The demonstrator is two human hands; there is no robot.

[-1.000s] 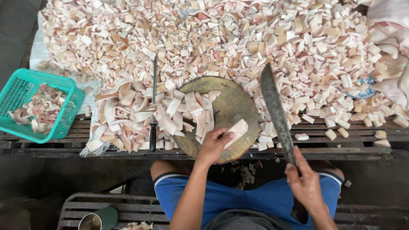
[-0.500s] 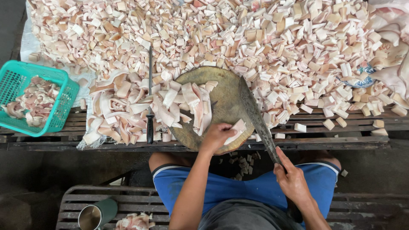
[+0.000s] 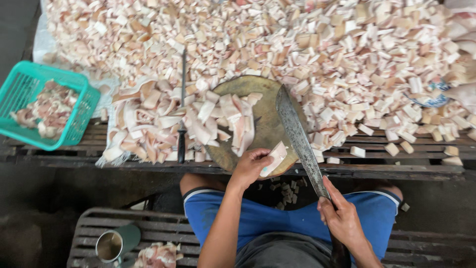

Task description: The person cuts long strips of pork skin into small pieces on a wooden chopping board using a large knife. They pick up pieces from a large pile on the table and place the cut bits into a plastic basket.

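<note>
My left hand pinches a pale strip of pork skin at the near edge of a round wooden chopping block. My right hand grips the handle of a long, worn cleaver. Its blade lies across the right side of the block, right beside the strip. Uncut strips of skin are heaped on the left half of the block.
A big pile of cut skin pieces covers the slatted table beyond the block. A sharpening steel lies left of the block. A teal basket with scraps sits far left. A metal cup stands on the bench below.
The cleaver has swung down and left from a raised position onto the block beside the strip. My left hand has kept hold of the strip at the block's near edge.
</note>
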